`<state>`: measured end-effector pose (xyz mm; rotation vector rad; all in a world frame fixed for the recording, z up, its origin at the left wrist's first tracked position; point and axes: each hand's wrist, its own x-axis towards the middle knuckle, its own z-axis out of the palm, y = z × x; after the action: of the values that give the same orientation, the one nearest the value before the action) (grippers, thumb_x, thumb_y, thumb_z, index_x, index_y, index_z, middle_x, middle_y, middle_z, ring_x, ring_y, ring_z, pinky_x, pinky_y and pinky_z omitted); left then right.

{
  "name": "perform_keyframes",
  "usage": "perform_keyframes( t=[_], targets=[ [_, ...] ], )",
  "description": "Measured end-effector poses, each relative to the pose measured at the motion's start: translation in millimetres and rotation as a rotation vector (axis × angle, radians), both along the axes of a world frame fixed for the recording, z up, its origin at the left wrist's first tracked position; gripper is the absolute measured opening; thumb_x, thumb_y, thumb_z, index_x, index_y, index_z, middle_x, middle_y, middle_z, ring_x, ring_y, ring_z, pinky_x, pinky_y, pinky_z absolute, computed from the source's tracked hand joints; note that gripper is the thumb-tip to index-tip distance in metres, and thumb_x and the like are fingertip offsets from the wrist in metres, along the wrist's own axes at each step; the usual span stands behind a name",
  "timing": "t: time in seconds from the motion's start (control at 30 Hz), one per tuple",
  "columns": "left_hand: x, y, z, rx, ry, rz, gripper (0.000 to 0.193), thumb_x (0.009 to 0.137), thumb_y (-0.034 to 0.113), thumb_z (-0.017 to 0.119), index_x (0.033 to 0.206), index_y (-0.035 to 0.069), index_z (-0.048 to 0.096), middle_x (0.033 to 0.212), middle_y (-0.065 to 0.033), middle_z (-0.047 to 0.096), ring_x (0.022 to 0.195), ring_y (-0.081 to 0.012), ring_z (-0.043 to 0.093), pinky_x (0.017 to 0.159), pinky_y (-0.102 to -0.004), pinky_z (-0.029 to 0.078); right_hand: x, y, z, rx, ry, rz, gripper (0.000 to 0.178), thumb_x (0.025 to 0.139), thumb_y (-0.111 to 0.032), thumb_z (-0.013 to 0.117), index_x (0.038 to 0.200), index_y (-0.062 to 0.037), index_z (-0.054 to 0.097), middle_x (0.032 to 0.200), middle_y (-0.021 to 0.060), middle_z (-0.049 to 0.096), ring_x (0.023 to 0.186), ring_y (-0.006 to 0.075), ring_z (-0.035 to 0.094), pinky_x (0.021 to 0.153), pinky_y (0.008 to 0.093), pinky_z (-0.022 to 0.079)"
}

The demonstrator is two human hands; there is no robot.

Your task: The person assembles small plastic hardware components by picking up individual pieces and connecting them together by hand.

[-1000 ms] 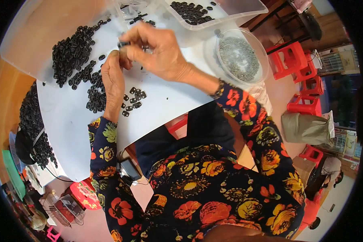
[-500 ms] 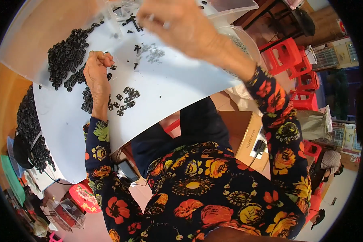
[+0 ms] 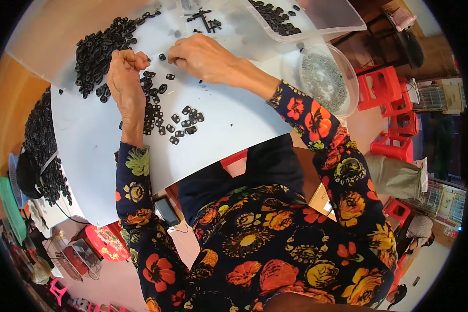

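My left hand (image 3: 126,78) is above the white table with its fingers curled closed. A small dark piece (image 3: 148,60) shows at its fingertips, too small to make out fully. My right hand (image 3: 205,60) faces it from the right, thumb and fingers drawn together; whatever they may hold is hidden. Between the hands is a small black part (image 3: 162,56), apart from the left fingertips. Beneath and beside my left wrist lie black oval plastic parts with two holes (image 3: 153,112). A looser group of the same parts (image 3: 191,115) is spread nearer to me.
A large heap of black parts (image 3: 96,57) sits in a clear tray at the left. Black screw-like pieces (image 3: 208,22) lie at the back. A round clear tub (image 3: 325,78) holds small silvery pieces; a clear bin (image 3: 281,21) holds more black parts. Red stools (image 3: 377,86) stand right.
My right hand has come down and nearer to my left hand, uncovering the tub and bin at the right. The left hand stays closed in nearly the same place. The view has shifted slightly.
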<state>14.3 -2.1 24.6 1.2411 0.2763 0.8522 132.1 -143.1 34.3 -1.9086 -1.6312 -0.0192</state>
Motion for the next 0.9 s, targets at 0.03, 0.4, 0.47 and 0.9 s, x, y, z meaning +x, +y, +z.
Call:
perform_keyframes(
  t=[0.03, 0.4, 0.47, 0.9],
  targets=[
    [0.1, -1.1, 2.8, -0.005, 0.007, 0.016, 0.029, 0.093, 0.023, 0.037, 0.074, 0.003, 0.043, 0.067, -0.0048, 0.042, 0.072, -0.019, 0.049, 0.076, -0.0338, 0.044, 3.1, 5.0, -1.0, -0.008, -0.024, 0.0, 0.012, 0.08, -0.005, 0.057, 0.088, 0.0005, 0.064, 0.085, 0.0154, 0.064, 0.075, 0.0341, 0.061, 0.072, 0.0404, 0.05],
    [0.2, -6.6, 2.5, -0.025, 0.063, 0.014, 0.031, 0.094, 0.025, 0.036, 0.073, 0.003, 0.042, 0.069, -0.0053, 0.044, 0.072, -0.0181, 0.049, 0.076, -0.0321, 0.044, -7.2, 17.6, 14.4, -0.327, 0.093, 0.017, 0.013, 0.078, -0.011, 0.062, 0.085, 0.0005, 0.064, 0.081, 0.0176, 0.065, 0.079, 0.0341, 0.062, 0.073, 0.0405, 0.049],
    [3.1, -9.5, 0.5, -0.011, 0.079, -0.001, 0.032, 0.095, 0.025, 0.035, 0.073, 0.003, 0.042, 0.069, -0.0053, 0.045, 0.072, -0.0177, 0.049, 0.076, -0.0319, 0.044, -12.0, 18.6, 8.2, -0.325, 0.01, -0.002, 0.013, 0.078, -0.011, 0.062, 0.082, 0.0006, 0.064, 0.079, 0.0191, 0.064, 0.077, 0.0348, 0.062, 0.07, 0.0405, 0.05],
    [2.6, -11.6, -4.0, 0.122, 0.14, -0.061, 0.034, 0.095, 0.027, 0.037, 0.071, 0.003, 0.044, 0.069, -0.0031, 0.047, 0.069, -0.0118, 0.045, 0.067, -0.0252, 0.038, -16.8, 19.0, 2.9, -0.314, 0.102, -0.003, 0.011, 0.07, -0.006, 0.06, 0.075, 0.0019, 0.064, 0.07, 0.0192, 0.063, 0.072, 0.0364, 0.063, 0.065, 0.0421, 0.051]
  ],
)
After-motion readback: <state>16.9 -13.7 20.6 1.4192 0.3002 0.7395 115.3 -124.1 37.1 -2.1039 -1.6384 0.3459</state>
